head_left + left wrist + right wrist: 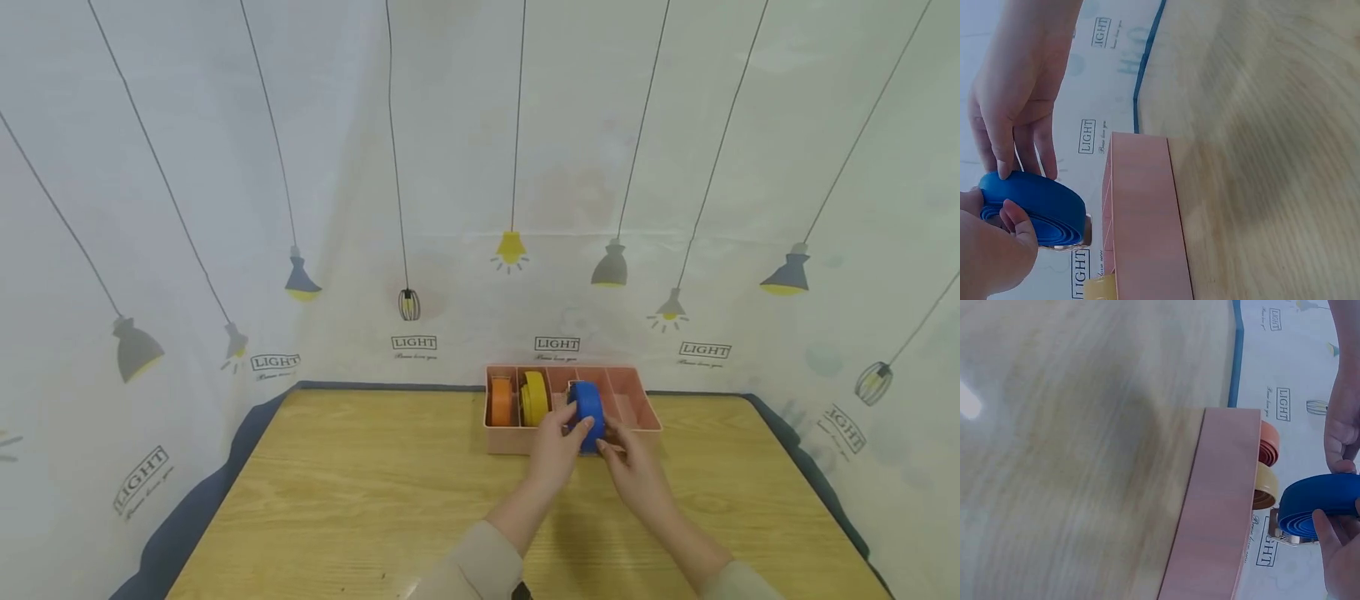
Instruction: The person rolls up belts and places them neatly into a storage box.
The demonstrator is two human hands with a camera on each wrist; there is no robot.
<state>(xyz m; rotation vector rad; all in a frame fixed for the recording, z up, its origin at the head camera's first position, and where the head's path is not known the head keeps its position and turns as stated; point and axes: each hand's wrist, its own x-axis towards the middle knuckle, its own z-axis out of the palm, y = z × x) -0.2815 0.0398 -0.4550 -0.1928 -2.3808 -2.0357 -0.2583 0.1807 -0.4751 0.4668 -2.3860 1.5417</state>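
Observation:
A blue belt (589,410), rolled into a coil, is held up over the front of a pink divided box (510,442). My left hand (552,450) grips its left side, with the thumb on the coil. From the right, the fingers of my right hand (636,473) pinch the lower edge of the roll. A metal buckle (1286,537) shows beneath the coil in the right wrist view. Inside the box, a rolled orange belt (501,402) stands in the leftmost compartment, and a rolled yellow belt (535,398) in the one beside it.
The box stands at the back edge of a wooden table (360,483). Behind and along both sides hangs a white curtain (465,167) printed with lamps, its dark blue hem (225,483) lying along the table edges.

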